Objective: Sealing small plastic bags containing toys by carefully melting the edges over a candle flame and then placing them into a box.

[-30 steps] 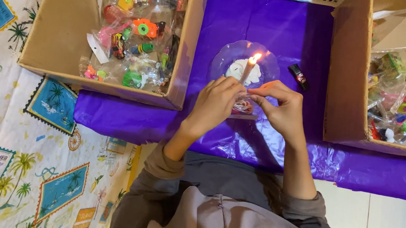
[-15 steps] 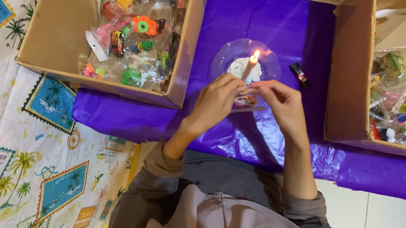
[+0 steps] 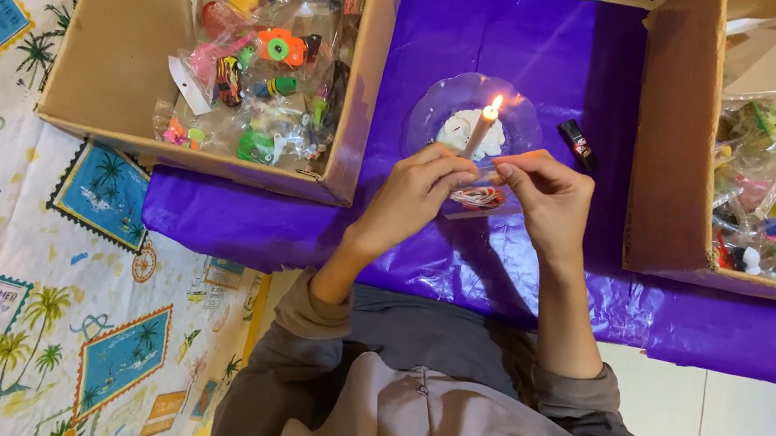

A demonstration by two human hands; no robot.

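hands: 2, left hand (image 3: 414,197) and right hand (image 3: 548,201), fingertips meeting
small packet: 1 (image 3: 479,197), between both hands
lit candle: 1 (image 3: 480,132), just above hands
glass dish: 1 (image 3: 438,108)
lighter: 1 (image 3: 577,144), above right hand
cardboard boxes: 2, left box (image 3: 127,46), right box (image 3: 671,132)

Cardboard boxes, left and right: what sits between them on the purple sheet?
In the head view, between the left box and right box: a clear plate with a lit candle, a small dark lighter, and both hands pinching a small packet.
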